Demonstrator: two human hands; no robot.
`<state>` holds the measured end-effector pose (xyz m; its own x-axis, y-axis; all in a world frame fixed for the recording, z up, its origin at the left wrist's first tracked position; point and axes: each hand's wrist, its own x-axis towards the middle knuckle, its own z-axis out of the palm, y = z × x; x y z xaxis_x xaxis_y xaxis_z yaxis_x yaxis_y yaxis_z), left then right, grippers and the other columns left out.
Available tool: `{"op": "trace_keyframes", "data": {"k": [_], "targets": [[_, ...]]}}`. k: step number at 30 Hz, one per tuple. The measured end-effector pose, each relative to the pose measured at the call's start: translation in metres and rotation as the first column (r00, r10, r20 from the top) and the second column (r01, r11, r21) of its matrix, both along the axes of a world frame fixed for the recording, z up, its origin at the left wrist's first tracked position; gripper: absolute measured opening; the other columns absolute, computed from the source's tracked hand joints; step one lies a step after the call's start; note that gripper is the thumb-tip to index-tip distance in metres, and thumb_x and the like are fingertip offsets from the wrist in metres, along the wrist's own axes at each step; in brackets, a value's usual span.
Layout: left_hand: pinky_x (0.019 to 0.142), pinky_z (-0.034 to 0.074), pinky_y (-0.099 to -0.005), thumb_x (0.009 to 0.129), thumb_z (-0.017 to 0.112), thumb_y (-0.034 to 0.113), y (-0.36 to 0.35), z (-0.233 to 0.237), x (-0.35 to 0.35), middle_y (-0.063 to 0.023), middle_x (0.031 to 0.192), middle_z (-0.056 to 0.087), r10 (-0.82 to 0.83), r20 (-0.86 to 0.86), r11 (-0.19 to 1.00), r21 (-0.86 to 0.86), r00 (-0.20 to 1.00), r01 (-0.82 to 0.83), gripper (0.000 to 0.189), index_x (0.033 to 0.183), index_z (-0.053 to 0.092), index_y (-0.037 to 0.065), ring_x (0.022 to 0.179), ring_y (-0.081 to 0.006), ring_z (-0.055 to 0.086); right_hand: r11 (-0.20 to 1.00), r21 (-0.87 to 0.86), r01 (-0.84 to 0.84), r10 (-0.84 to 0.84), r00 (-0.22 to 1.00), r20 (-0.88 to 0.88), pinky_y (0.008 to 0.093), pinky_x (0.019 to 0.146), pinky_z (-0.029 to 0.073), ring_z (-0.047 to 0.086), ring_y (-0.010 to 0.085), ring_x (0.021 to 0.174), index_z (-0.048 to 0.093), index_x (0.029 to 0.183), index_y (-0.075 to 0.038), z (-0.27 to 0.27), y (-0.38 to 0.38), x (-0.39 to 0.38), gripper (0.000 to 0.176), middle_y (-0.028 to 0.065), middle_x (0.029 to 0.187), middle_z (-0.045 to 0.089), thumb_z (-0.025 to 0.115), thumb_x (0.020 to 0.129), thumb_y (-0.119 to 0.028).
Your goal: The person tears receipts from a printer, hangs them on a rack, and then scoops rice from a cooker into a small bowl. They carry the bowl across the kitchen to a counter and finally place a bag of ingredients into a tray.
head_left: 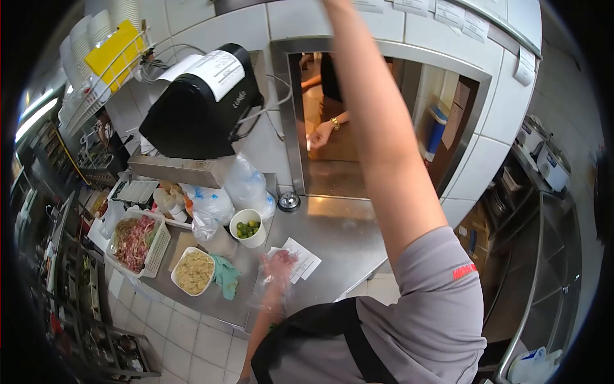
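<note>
My left hand (279,267), in a clear plastic glove, is over the steel counter (332,240) at the edge of some white paper slips (304,259). Its fingers are blurred, and whether they grip a slip cannot be made out. My right arm (384,121) stretches up past the serving window, and its hand is beyond the top of the view. Near my left hand stand a white tub of small green citrus fruits (248,229) and a white container of pale chopped food (193,272). A crumpled green glove or cloth (225,276) lies between them.
A white basket of reddish shredded food (135,243), plastic bags (214,206) and a call bell (289,201) stand on the counter. A black printer (204,109) hangs above. Through the window, another person's hand (322,134) shows. Paper tickets (474,27) hang at the top.
</note>
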<state>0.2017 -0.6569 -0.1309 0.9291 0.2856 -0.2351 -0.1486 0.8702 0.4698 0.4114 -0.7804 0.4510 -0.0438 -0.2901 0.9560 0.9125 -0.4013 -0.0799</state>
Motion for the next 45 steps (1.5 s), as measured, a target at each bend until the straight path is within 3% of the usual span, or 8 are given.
{"op": "trace_keyframes", "data": {"k": [3, 4, 10, 15, 25, 31, 37, 45], "targets": [[0.086, 0.037, -0.0452, 0.081, 0.017, 0.067, 0.002, 0.000, 0.001, -0.0133, 0.085, 0.046, -0.010, 0.027, 1.000, -0.006, 1.000, 0.010, 0.081, 0.087, 0.049, -0.007, 0.082, -0.0314, 0.047, 0.749, 0.471, 0.466, -0.393, 0.885, -0.251, 0.0389, 0.077, 0.042, 0.054, 0.0341, 0.084, 0.056, 0.085, 0.002, -0.017, -0.061, 0.098, 0.022, 0.0208, 0.086, 0.058, 0.057, 0.066, -0.007], [0.085, 0.038, -0.0454, 0.081, 0.016, 0.067, 0.003, -0.002, 0.002, -0.0137, 0.085, 0.047, -0.036, 0.031, 0.999, -0.004, 0.999, 0.036, 0.081, 0.088, 0.049, -0.006, 0.082, -0.0313, 0.048, 0.815, 0.362, 0.453, -0.249, 0.838, -0.486, 0.0450, 0.081, 0.043, 0.053, 0.0348, 0.095, 0.054, 0.105, -0.002, -0.012, -0.076, 0.116, 0.050, 0.0211, 0.101, 0.056, 0.063, 0.067, -0.033], [0.085, 0.038, -0.0443, 0.080, 0.014, 0.067, 0.001, 0.003, -0.001, -0.0132, 0.083, 0.047, -0.046, 0.056, 0.999, 0.027, 0.997, 0.044, 0.081, 0.086, 0.049, -0.005, 0.080, -0.0303, 0.049, 0.969, 0.246, -0.030, 0.148, 0.867, -0.476, 0.0433, 0.091, 0.035, 0.043, 0.0387, 0.105, 0.040, 0.114, 0.002, -0.023, -0.089, 0.107, 0.064, 0.0244, 0.109, 0.048, 0.069, 0.063, -0.024], [0.085, 0.038, -0.0439, 0.080, 0.013, 0.067, 0.002, 0.002, -0.002, -0.0132, 0.079, 0.050, -0.050, 0.051, 0.999, 0.003, 0.997, 0.049, 0.081, 0.084, 0.051, -0.004, 0.076, -0.0295, 0.050, 0.922, 0.338, 0.188, -0.015, 0.891, -0.454, 0.0441, 0.086, 0.037, 0.039, 0.0366, 0.104, 0.034, 0.113, 0.000, -0.046, -0.065, 0.106, 0.058, 0.0142, 0.078, 0.057, 0.063, 0.064, -0.014], [0.086, 0.038, -0.0457, 0.080, 0.012, 0.067, 0.002, -0.001, -0.001, -0.0151, 0.075, 0.054, -0.031, 0.102, 0.999, -0.035, 0.994, 0.035, 0.081, 0.087, 0.053, -0.003, 0.077, -0.0302, 0.053, 0.601, 0.410, -0.686, 0.799, 0.528, -0.288, 0.0227, 0.049, 0.039, 0.050, 0.0119, 0.058, 0.047, 0.098, 0.001, -0.083, 0.002, 0.101, 0.035, 0.0076, 0.072, 0.056, 0.062, 0.067, 0.004], [0.087, 0.037, -0.0477, 0.082, 0.013, 0.065, 0.008, -0.013, -0.002, -0.0157, 0.083, 0.055, -0.093, 0.196, 0.995, -0.009, 0.976, 0.096, 0.079, 0.090, 0.051, -0.003, 0.082, -0.0324, 0.054, 0.914, -0.006, -0.405, 0.369, 0.837, -0.404, 0.0293, 0.053, 0.044, 0.056, 0.0214, 0.057, 0.058, 0.079, -0.002, -0.063, 0.119, 0.094, 0.017, 0.0104, 0.062, 0.058, 0.063, 0.064, -0.006], [0.086, 0.037, -0.0476, 0.082, 0.013, 0.065, 0.013, -0.015, -0.002, -0.0154, 0.081, 0.054, -0.040, 0.174, 0.996, -0.067, 0.984, 0.053, 0.080, 0.091, 0.051, -0.004, 0.080, -0.0313, 0.051, 0.769, 0.167, -0.617, 0.599, 0.605, -0.524, 0.0351, 0.065, 0.044, 0.056, 0.0236, 0.072, 0.055, 0.083, 0.003, -0.021, 0.173, 0.101, 0.025, 0.0131, 0.080, 0.058, 0.066, 0.064, -0.009], [0.085, 0.038, -0.0430, 0.082, 0.012, 0.064, 0.010, -0.013, -0.001, -0.0133, 0.081, 0.053, -0.038, 0.156, 0.996, -0.071, 0.987, 0.049, 0.078, 0.090, 0.052, -0.003, 0.076, -0.0283, 0.051, 0.931, 0.160, -0.327, 0.362, 0.880, -0.307, 0.0383, 0.068, 0.045, 0.058, 0.0349, 0.072, 0.057, 0.071, -0.002, -0.009, 0.191, 0.117, 0.007, 0.0203, 0.073, 0.060, 0.052, 0.067, -0.003]]}}
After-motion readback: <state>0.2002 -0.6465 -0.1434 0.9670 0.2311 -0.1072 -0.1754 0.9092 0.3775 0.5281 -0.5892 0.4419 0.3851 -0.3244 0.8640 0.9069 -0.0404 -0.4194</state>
